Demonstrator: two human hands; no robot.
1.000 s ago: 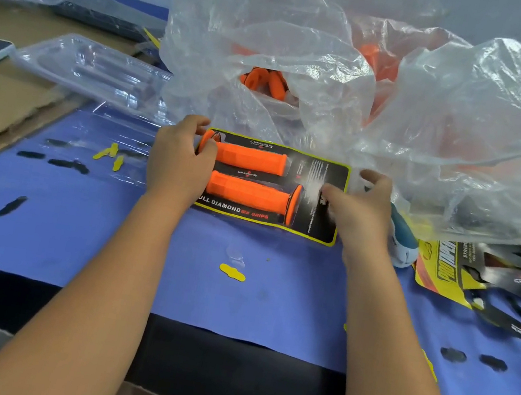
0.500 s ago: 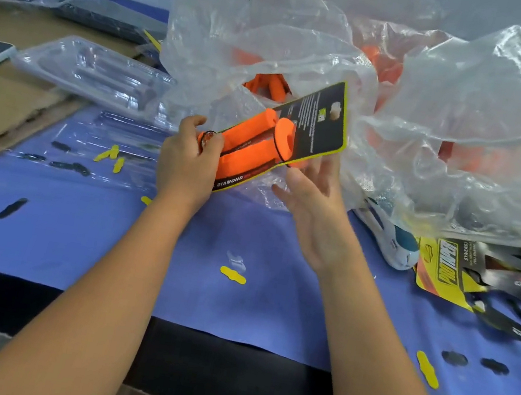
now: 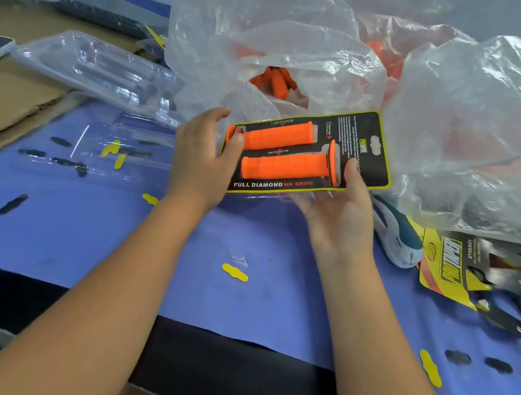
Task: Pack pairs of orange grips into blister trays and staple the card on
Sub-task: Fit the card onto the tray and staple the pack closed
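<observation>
Both hands are holding one packed card (image 3: 309, 152) up off the blue mat (image 3: 71, 233), in front of the crumpled clear bags (image 3: 471, 137). The left hand (image 3: 201, 159) is gripping the card's left end, thumb curled over the front by the grip ends and fingers going behind. The right hand (image 3: 342, 208) is cupping the card's right lower part from beneath, palm up, thumb pressing on the front face; its fingers are hidden under the card.

The near part of the mat is lying open between the forearms, down to its front edge, where a dark strip of table (image 3: 222, 364) is showing. Behind the card the bags are crowding close, touching or nearly touching its far edge. On the left, a clear empty tray (image 3: 97, 67) is sitting near the mat's far corner; on the right, a white and teal stapler (image 3: 395, 235) is lying just beside the right hand, with a stack of printed cards (image 3: 469, 269) beyond it.

The card's long axis is running left to right, its right end tilting up and away. Two orange grips (image 3: 287, 167) are lying along that axis, side by side, one behind the other. More orange grips (image 3: 277, 82) are showing through the bag opening; their count cannot be told. Several small yellow scraps (image 3: 234, 272) are dotting the mat.
</observation>
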